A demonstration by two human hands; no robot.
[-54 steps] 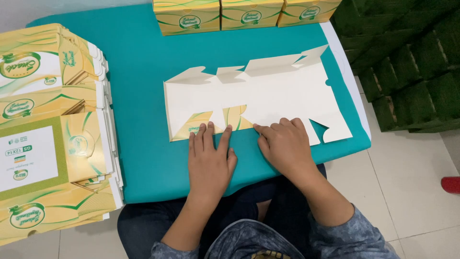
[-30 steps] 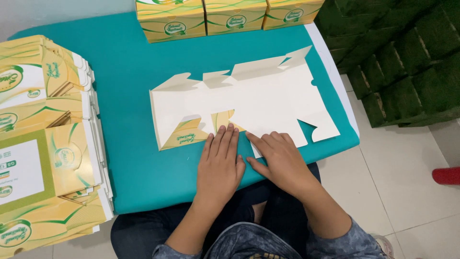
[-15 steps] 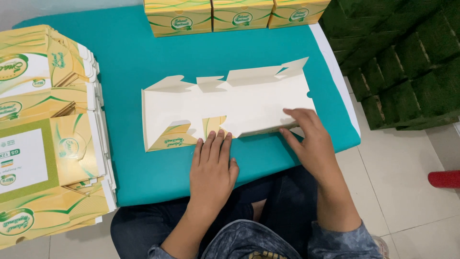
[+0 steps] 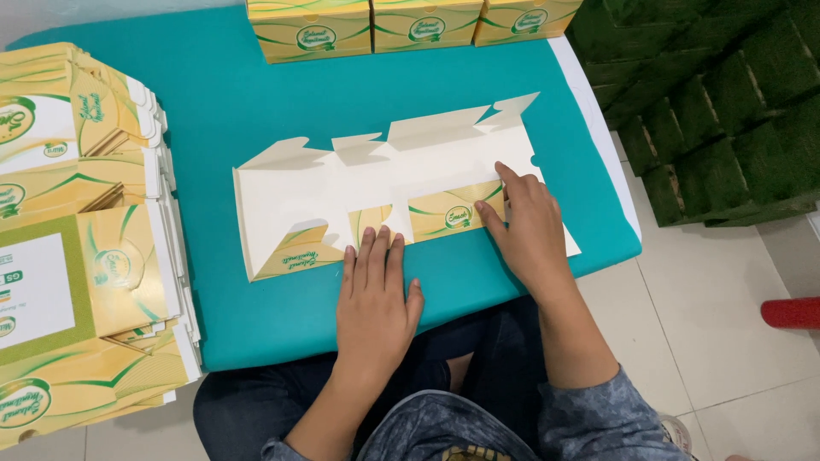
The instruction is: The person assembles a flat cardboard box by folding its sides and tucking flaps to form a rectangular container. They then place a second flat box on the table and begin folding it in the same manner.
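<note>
**Both hands flat on the carton**

Your left hand (image 4: 373,299) lies flat, fingers together, on the near edge of the flat carton (image 4: 342,192). Your right hand (image 4: 525,230) lies flat too, fingers a bit spread, pressing a folded flap (image 4: 448,215) at the carton's right end. Neither hand grips anything. The 2 hands are apart, with the yellow flap between them.

The carton lies open in the middle of the table (image 4: 222,94). Its white inside faces up. Along its near edge, 3 yellow and green flaps are folded over onto the white. Its far edge has pointed tabs sticking out.

At the far edge of the table stand 3 made-up boxes (image 4: 410,26) in a row, touching each other. They are shut, so you cannot tell what is in them.

On your left sits a tall stack (image 4: 77,239) of flat yellow cartons, just beside the one you press.

The table top is teal with a white rim on the right. The floor (image 4: 726,341) has pale tiles. Dark green blocks (image 4: 709,94) are piled to the right, and a small red thing (image 4: 790,312) lies on the floor.
</note>
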